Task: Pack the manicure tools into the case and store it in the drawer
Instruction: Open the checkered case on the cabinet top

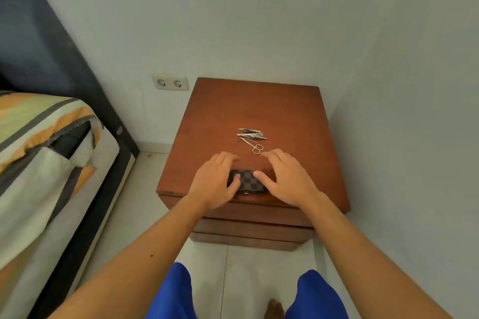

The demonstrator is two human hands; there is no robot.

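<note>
A small checkered brown case [248, 181] lies closed near the front edge of the wooden nightstand [220, 116]. My left hand [216, 180] rests on its left end, thumb on the lid. My right hand [286, 179] covers its right end, thumb touching the top, fingers spread. Behind the case lie several loose metal manicure tools [252, 134], with small scissors [253, 146] nearest my hands. Drawer fronts [248, 226] show below the top, shut.
A bed with a striped cover [44, 153] stands close on the left. A double wall socket [170, 82] sits left of the nightstand. White walls close in behind and to the right. Tiled floor, my blue shorts and a foot are below.
</note>
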